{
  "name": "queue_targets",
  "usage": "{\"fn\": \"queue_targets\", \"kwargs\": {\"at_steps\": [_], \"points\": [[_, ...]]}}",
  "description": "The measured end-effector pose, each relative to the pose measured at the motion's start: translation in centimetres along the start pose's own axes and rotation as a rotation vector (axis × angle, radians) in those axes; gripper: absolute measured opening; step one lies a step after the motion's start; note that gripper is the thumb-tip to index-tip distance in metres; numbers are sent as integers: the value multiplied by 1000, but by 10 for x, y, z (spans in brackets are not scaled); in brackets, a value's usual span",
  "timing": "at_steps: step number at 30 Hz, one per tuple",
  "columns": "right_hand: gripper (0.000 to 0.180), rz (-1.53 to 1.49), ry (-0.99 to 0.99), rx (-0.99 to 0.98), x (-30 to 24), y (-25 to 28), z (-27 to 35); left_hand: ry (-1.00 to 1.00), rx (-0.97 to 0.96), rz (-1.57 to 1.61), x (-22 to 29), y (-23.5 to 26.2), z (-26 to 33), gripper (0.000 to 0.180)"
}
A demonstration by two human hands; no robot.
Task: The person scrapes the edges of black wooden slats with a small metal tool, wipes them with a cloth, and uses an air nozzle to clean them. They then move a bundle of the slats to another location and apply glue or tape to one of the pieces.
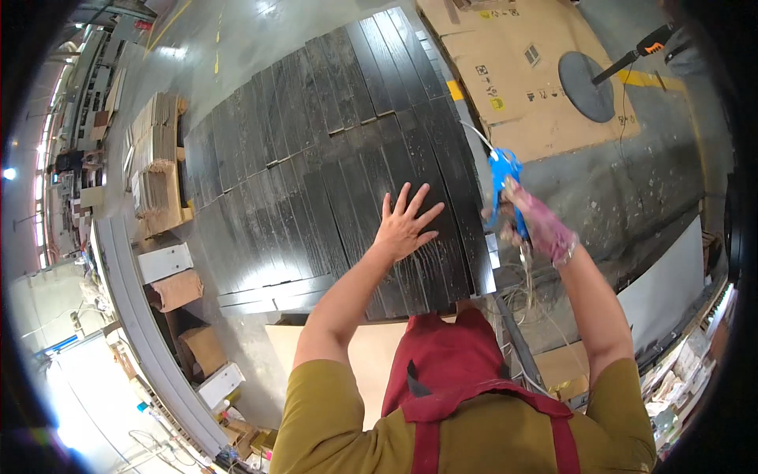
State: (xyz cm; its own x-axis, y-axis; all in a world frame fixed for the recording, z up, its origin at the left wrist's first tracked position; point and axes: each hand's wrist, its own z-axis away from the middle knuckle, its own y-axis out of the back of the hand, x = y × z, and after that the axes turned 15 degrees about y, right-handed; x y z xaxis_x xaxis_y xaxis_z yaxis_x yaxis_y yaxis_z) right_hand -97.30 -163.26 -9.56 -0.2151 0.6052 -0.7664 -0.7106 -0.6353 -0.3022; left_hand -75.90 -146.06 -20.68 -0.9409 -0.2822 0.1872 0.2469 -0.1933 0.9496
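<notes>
"Where's the left hand [407, 224]?"

"Palm down on the dark boards [294, 118], toward their right side. Its grip is wide, fingers spread, holding nothing."

"And the right hand [538, 217]?"

"In a pink glove [557, 231], its grip closed round the blue gun [504, 166], just beside the boards' right edge. The thin nozzle [476, 133] points up and left, toward them."

"How do the boards lie?"

"In rows, side by side, in front of the red apron [446, 355], with cardboard [513, 47] at the far right."
</notes>
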Motion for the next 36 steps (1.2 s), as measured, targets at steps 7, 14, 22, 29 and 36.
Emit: {"fn": "queue_targets", "kwargs": {"at_steps": [7, 14, 22, 29, 36], "points": [[60, -22, 31, -176, -11, -4, -121, -214, 4, 14, -3, -15, -12, 56], [61, 15, 8, -264, -18, -42, -166, -223, 24, 40, -1, -16, -14, 52], [62, 127, -81, -477, -26, -94, -187, -238, 59, 57, -5, -18, -15, 54], [60, 373, -162, -480, -11, -148, -144, -252, -73, 99, -6, -27, -15, 58], [57, 529, -130, -551, 64, -192, -70, 36, 216, 459, -37, -31, 63, 64]]}}
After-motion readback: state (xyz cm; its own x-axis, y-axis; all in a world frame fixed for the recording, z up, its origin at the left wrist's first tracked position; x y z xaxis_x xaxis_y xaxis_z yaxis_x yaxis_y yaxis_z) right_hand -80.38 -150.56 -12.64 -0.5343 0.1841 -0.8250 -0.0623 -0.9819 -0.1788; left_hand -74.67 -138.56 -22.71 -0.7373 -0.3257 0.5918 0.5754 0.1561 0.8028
